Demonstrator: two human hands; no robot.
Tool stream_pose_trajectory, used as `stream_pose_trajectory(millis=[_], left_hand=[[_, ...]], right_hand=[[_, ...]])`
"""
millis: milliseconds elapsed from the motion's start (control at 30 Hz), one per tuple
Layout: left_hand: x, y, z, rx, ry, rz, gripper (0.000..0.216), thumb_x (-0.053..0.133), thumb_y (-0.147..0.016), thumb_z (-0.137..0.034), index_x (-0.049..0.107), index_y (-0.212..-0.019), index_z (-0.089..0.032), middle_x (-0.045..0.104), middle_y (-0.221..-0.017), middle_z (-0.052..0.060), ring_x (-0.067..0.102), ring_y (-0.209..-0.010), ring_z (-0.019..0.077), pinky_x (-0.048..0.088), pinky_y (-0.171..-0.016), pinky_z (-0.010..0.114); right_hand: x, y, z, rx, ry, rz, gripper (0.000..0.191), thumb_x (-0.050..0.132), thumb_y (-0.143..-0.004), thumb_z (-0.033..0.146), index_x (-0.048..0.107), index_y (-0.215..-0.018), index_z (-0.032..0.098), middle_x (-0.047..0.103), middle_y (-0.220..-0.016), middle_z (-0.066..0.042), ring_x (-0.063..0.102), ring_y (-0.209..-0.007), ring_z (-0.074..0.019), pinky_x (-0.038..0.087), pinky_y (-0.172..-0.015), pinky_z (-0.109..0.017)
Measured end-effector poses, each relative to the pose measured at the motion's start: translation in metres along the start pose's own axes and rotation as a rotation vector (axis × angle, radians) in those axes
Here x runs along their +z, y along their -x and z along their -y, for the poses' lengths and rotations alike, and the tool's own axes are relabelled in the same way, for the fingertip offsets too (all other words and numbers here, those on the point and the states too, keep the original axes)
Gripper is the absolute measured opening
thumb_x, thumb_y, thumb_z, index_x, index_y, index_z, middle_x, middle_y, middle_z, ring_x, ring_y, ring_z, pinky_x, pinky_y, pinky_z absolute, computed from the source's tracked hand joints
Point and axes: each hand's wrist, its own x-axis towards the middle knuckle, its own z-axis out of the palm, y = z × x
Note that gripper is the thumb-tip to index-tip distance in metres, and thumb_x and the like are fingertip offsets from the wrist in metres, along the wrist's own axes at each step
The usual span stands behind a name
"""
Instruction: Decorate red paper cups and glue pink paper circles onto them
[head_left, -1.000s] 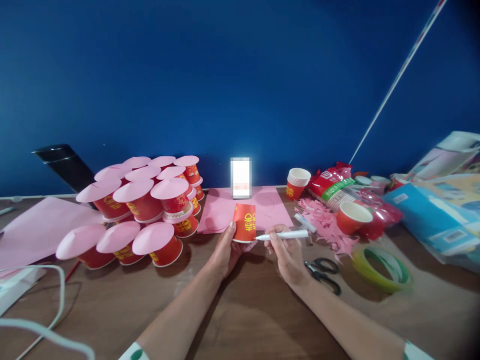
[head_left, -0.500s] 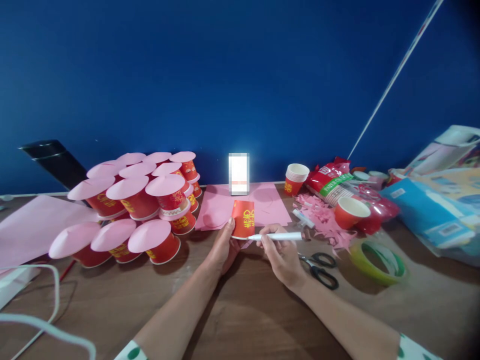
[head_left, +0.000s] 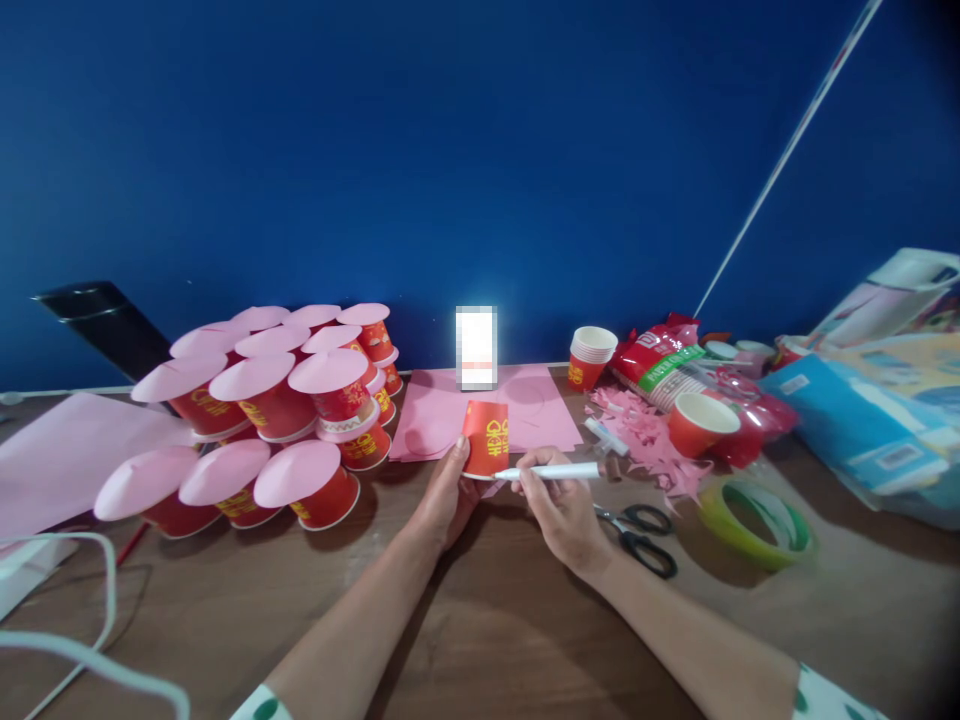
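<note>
A: Position of the red paper cup [head_left: 487, 438]?
B: Upside down, rim on the edge of a flat pink paper sheet [head_left: 540, 415], mid-table, just ahead of the 2 hands. Gold print faces the wearer.
A: Grips?
B: Left hand [head_left: 448, 495] grasps the red paper cup from its left side, thumb up the wall, fingers hidden behind. Right hand [head_left: 559, 510] is closed in a pinch around a white marker pen [head_left: 556, 471].
A: Pen axis?
B: Near level, left to right. Tip points left and appears to touch the cup's lower right edge at the rim. The cup's axis is upright, so the pen lies across it.
A: Nearer hand?
B: Left, on the cup itself. Right reaches it only through the pen tip.
A: Surroundings?
B: Black-handled scissors [head_left: 637, 530] just right of the right wrist, a yellow-green tape ring [head_left: 757, 515] beyond. Red cups topped with pink paper discs [head_left: 277, 400] are heaped well left on the brown wooden table [head_left: 487, 620].
</note>
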Motion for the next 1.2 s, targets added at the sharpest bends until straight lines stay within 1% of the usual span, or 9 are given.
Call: stream_pose_trajectory(millis=[133, 300, 400, 600, 767, 933, 1100, 1200], left_hand=[[0.001, 0.0003, -0.0005, -0.002, 0.005, -0.009, 0.041, 0.059, -0.083, -0.048, 0.063, -0.104, -0.013, 0.072, -0.094, 0.01, 0.067, -0.082, 0.0205, 0.051, -0.077, 0.033], [-0.0002, -0.0007, -0.0003, 0.015, -0.008, 0.013, 0.042, 0.058, -0.084, -0.047, 0.062, -0.107, -0.012, 0.072, -0.098, 0.011, 0.068, -0.086, 0.0223, 0.05, -0.083, 0.037], [-0.0012, -0.0013, 0.0004, 0.014, -0.008, 0.023, 0.042, 0.057, -0.084, -0.048, 0.063, -0.105, -0.012, 0.072, -0.096, 0.011, 0.068, -0.086, 0.023, 0.051, -0.084, 0.038], [0.0033, 0.0011, -0.0016, 0.003, -0.007, -0.009, 0.043, 0.059, -0.083, -0.047, 0.063, -0.103, -0.01, 0.072, -0.096, 0.013, 0.068, -0.089, 0.026, 0.051, -0.085, 0.039], [0.0041, 0.001, -0.0024, 0.0, 0.001, -0.022, 0.043, 0.06, -0.082, -0.047, 0.063, -0.104, -0.01, 0.072, -0.096, 0.013, 0.069, -0.089, 0.0257, 0.051, -0.086, 0.039], [0.0022, -0.0007, -0.0013, 0.031, 0.018, -0.022, 0.04, 0.061, -0.082, -0.046, 0.064, -0.102, -0.011, 0.072, -0.097, 0.011, 0.068, -0.091, 0.0244, 0.051, -0.088, 0.038], [0.0023, -0.0011, -0.0002, 0.05, 0.033, -0.044, 0.037, 0.063, -0.081, -0.043, 0.065, -0.101, -0.012, 0.072, -0.1, 0.011, 0.066, -0.099, 0.0255, 0.049, -0.092, 0.039], [0.0021, -0.0011, -0.0003, 0.046, 0.034, -0.024, 0.036, 0.062, -0.082, -0.042, 0.065, -0.102, -0.012, 0.072, -0.102, 0.011, 0.065, -0.103, 0.0265, 0.048, -0.095, 0.04]], right_hand=[[-0.0003, 0.0003, -0.0014, 0.006, -0.004, 0.022, 0.016, 0.049, -0.091, 0.033, 0.053, -0.083, 0.019, 0.057, -0.068, 0.0, 0.053, -0.058, -0.0114, 0.044, -0.053, -0.022], [-0.0023, 0.0004, -0.0026, -0.037, 0.031, 0.03, 0.013, 0.049, -0.092, 0.027, 0.054, -0.083, 0.019, 0.057, -0.071, 0.0, 0.056, -0.064, -0.0116, 0.046, -0.057, -0.021], [-0.0032, 0.0009, -0.0056, -0.043, 0.034, 0.025, 0.011, 0.049, -0.093, 0.026, 0.054, -0.085, 0.019, 0.057, -0.072, 0.0, 0.054, -0.061, -0.0106, 0.044, -0.054, -0.019], [-0.0032, -0.0014, -0.0096, -0.044, -0.007, -0.003, 0.01, 0.049, -0.093, 0.025, 0.053, -0.085, 0.02, 0.056, -0.071, 0.001, 0.05, -0.055, -0.0085, 0.04, -0.048, -0.018], [-0.0034, -0.003, -0.0065, -0.053, 0.024, -0.003, 0.012, 0.048, -0.092, 0.025, 0.052, -0.082, 0.02, 0.055, -0.069, 0.002, 0.048, -0.052, -0.0083, 0.038, -0.047, -0.018], [-0.0049, -0.0035, -0.0045, -0.065, 0.113, 0.024, 0.014, 0.048, -0.091, 0.025, 0.052, -0.08, 0.019, 0.053, -0.065, 0.002, 0.045, -0.05, -0.0087, 0.036, -0.046, -0.019], [-0.0043, -0.0038, -0.0041, -0.051, 0.105, 0.002, 0.015, 0.047, -0.091, 0.026, 0.052, -0.08, 0.019, 0.053, -0.065, 0.002, 0.045, -0.05, -0.009, 0.036, -0.046, -0.019], [-0.0037, -0.0031, -0.0057, -0.027, 0.054, -0.007, 0.015, 0.046, -0.092, 0.028, 0.051, -0.081, 0.019, 0.052, -0.063, 0.003, 0.045, -0.049, -0.0087, 0.036, -0.045, -0.019]])
